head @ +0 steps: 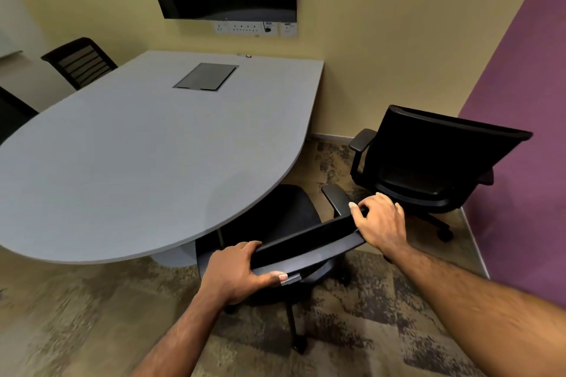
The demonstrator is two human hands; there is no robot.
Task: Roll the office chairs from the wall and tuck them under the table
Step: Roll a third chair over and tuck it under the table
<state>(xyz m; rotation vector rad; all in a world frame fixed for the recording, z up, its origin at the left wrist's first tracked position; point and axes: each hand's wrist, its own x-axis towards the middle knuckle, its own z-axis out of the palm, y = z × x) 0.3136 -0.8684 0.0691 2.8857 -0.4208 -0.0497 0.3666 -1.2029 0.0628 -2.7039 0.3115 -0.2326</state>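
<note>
Two hands hold one black chair (pixel 284 223) by the top of its back; the left hand (pixel 235 272) and the right hand (pixel 381 222) each wrap their fingers tight around that edge; its seat is partly under the table (pixel 137 147); another chair (pixel 428 159) waits well away from the table, by the purple wall (pixel 520 131); two more chairs (pixel 78 61) sit at the table's far side.

The room was softly lit and a bit dim. The table (pixel 128 144) had a pale shine. Straight lines bent near the edges. The floor (pixel 76 330) looked blurry.
</note>
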